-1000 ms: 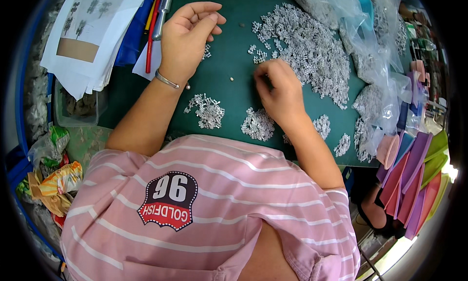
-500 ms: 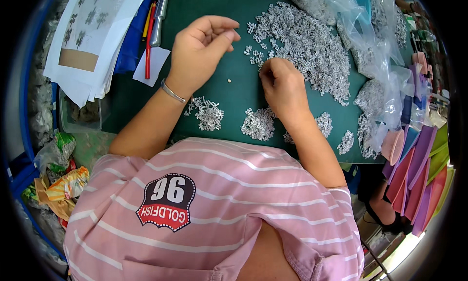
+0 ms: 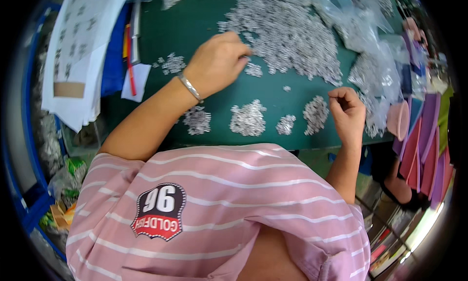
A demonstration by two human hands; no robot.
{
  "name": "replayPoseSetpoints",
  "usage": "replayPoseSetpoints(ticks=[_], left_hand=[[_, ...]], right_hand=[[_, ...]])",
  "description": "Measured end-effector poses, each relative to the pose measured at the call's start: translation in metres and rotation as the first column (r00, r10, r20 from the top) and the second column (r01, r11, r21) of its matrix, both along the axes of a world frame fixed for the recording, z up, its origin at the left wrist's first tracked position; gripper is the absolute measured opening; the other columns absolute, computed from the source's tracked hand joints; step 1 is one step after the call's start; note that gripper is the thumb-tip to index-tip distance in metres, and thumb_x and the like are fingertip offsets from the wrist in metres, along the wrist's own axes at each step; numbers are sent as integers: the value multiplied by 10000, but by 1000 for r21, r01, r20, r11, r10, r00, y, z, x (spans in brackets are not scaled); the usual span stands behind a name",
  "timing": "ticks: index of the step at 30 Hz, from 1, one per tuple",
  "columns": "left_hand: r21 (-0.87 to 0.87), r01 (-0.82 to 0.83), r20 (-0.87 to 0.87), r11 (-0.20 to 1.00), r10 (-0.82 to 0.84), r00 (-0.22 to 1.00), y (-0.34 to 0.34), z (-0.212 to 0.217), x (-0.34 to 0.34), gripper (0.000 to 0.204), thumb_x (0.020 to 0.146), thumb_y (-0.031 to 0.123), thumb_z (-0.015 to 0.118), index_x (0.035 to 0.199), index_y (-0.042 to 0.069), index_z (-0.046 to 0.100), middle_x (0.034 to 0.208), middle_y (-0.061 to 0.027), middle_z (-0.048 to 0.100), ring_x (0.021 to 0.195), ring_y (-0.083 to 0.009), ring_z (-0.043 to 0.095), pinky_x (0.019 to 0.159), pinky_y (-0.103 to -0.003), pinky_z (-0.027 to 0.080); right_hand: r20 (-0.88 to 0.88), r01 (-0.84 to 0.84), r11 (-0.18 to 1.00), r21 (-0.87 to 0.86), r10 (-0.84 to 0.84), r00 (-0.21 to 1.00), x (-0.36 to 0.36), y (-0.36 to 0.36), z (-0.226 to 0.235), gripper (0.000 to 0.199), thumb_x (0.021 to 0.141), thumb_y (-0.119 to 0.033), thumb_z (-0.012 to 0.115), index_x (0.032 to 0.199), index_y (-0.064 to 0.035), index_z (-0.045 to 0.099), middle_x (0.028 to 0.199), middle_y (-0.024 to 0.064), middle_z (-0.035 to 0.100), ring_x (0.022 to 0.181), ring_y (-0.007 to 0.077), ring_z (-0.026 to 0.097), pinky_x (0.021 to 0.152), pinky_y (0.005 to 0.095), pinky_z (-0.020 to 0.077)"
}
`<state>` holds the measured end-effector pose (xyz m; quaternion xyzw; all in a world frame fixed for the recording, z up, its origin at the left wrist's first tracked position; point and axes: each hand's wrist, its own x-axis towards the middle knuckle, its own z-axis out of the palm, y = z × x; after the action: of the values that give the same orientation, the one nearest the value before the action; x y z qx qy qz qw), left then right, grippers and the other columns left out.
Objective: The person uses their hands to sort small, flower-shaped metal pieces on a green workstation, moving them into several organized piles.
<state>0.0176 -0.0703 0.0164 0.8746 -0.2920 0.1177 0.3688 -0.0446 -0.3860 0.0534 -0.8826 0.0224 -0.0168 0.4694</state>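
A large heap of small silvery charm-like pieces covers the far middle of the green table. My left hand is at the heap's left edge, fingers bent and closed together beside a small cluster of pieces. Whatever lies in its fingertips is hidden. At the right, my right hand has its thumb and forefinger pinched, just beside a small pile; anything in the pinch is too small to make out. Other small piles line the near edge, and one loose piece lies alone.
Clear plastic bags of similar pieces stand along the right. Printed sheets, a red pen and a white paper slip lie at the left. Pink and purple trays are stacked beyond the right edge.
My right hand has moved from the heap's near edge to the right, beside a small pile. My left hand has come to the heap's left edge. The whole view has shifted.
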Motion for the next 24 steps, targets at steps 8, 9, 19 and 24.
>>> replayPoseSetpoints(ticks=[8, 9, 19, 24], left_hand=[[150, -55, -94, 987, 70, 993, -8, -5, -1, 80, 770, 32, 697, 836, 23, 652, 816, -104, 586, 792, -292, 601, 700, -372, 488], [147, -48, -74, 988, 60, 995, -9, -5, -1, 82, 769, 32, 699, 834, 22, 650, 816, -105, 585, 796, -294, 600, 702, -375, 488], [146, -60, 58, 987, 51, 997, -9, -4, -5, 72, 790, -14, 659, 841, 8, 614, 821, -127, 577, 807, -315, 596, 705, -377, 489], [-109, -157, -284, 982, 120, 951, -4, 7, -14, 20, 883, -11, 602, 896, -7, 616, 867, -87, 635, 731, -186, 636, 673, -272, 511]], right_hand=[[-129, -44, 973, -226, 16, 992, -25, -1, 1, 133, 757, 5, 690, 881, 4, 642, 780, 90, 635, 690, 185, 612, 648, 305, 494], [-82, -63, 961, -268, 43, 996, -25, 0, 3, 135, 755, 7, 690, 881, 3, 643, 787, 97, 634, 700, 207, 619, 654, 314, 496], [328, -229, 912, -341, 344, 880, 12, 71, -35, 102, 722, 11, 670, 794, -34, 613, 784, 125, 603, 785, 333, 575, 713, 426, 460], [245, -232, 940, -250, 293, 924, 0, 68, -29, 112, 731, 17, 670, 809, -35, 609, 770, 131, 586, 797, 339, 582, 704, 426, 471]])
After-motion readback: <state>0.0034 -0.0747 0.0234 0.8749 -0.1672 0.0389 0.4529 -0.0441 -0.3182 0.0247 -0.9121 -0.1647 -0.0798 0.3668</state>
